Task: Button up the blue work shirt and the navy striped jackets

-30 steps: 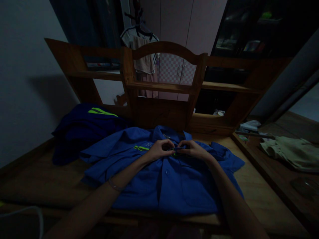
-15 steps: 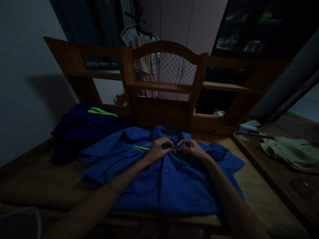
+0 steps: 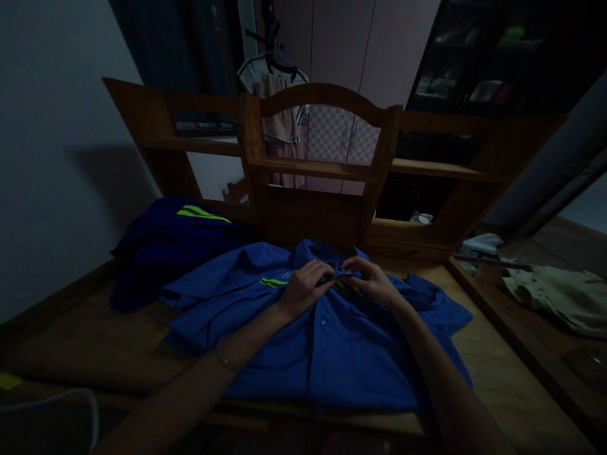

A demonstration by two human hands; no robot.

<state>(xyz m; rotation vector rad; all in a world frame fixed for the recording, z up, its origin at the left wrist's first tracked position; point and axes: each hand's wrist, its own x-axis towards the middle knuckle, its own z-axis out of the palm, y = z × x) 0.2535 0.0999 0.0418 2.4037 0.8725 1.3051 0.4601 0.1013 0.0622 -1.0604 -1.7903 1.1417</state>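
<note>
A blue button-up shirt [image 3: 284, 354] with short sleeves and yellow-green stripes lies spread on the wooden desk, its collar toward the back. My left hand [image 3: 307, 285] pinches the front placket just below the collar. Close beside it, my right hand [image 3: 370, 281] grips the same raised edge of cloth between thumb and fingers. A round button [image 3: 324, 323] shows lower down the placket. What lies right between the fingertips is too dark and small to make out.
Left of the shirt lies a crumpled dark blue garment [image 3: 161, 253] with yellow-green stripes. A wooden shelf unit [image 3: 313, 165] rises along the desk's back. Folded pale cloth [image 3: 554, 297] sits at right, and a white cable [image 3: 61, 395] curves at the lower left.
The view has shifted slightly, so everything sits a little further right. Both hands stay at the placket, with the right fingers moved slightly on the cloth edge.
</note>
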